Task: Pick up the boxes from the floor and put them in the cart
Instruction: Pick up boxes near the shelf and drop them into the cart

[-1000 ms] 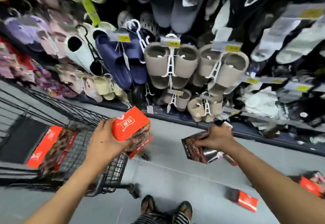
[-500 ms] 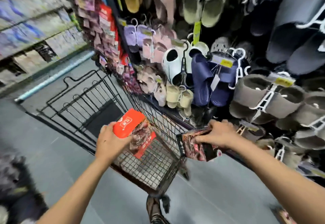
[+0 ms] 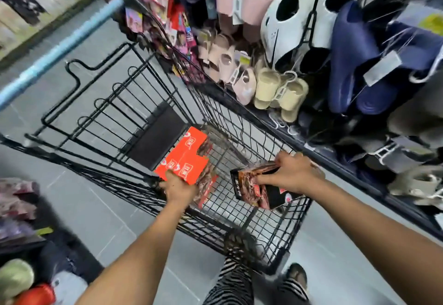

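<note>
A red cardboard box (image 3: 186, 169) sits low inside the black wire cart (image 3: 242, 211), the left hand (image 3: 178, 188) clamped round its near end. It lies against a second red box (image 3: 189, 143) further in, beside the cart's flat black panel (image 3: 157, 137). The right hand (image 3: 291, 173) grips a darker glossy box (image 3: 254, 190) over the basket's near right corner. Close along the cart's right side hang rubbery slippers (image 3: 280, 91), cream, pink, navy and white, on plastic hooks. Grey tiled floor (image 3: 96, 208) lies below, with striped trouser legs (image 3: 232, 285) at the cart's near end.
</note>
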`<action>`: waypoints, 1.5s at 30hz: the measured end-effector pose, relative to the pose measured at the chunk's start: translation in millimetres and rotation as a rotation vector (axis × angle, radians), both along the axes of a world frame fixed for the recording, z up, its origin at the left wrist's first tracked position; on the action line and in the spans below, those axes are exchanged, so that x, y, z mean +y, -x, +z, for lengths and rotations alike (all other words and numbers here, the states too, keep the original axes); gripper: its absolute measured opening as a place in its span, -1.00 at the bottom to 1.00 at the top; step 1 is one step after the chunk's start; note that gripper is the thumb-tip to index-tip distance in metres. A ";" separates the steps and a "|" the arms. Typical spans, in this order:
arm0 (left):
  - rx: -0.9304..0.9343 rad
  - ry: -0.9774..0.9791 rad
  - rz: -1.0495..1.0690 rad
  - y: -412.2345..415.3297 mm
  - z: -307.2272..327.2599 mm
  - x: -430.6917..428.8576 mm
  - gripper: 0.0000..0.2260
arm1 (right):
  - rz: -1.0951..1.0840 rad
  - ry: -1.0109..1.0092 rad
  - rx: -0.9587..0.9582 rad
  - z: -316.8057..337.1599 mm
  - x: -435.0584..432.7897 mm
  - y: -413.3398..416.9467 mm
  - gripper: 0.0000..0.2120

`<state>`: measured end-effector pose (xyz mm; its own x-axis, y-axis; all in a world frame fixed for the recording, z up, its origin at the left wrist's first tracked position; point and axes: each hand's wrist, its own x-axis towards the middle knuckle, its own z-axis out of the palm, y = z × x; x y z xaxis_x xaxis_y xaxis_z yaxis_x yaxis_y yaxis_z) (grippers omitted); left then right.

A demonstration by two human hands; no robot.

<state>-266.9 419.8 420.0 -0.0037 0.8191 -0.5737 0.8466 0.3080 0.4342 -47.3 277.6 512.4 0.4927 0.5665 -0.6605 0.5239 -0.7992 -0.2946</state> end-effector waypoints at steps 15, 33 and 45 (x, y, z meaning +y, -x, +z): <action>0.036 0.193 0.077 -0.7 -114.1 26.8 0.02 | 0.159 0.051 0.024 -105.2 70.5 -10.0 -0.35; -0.363 -0.099 -0.668 -46.6 -7.5 -28.8 0.15 | 0.092 0.079 0.467 -106.1 122.8 -12.3 -0.20; -0.386 -0.216 -0.289 -27.0 -49.0 7.5 -0.17 | 0.727 -0.122 0.111 -90.5 131.3 -12.2 0.01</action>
<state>-239.9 427.3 370.9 0.4185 0.8548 -0.3068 0.6494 -0.0455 0.7591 -35.1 408.9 421.9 -0.0998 0.7968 -0.5959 0.8700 -0.2207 -0.4408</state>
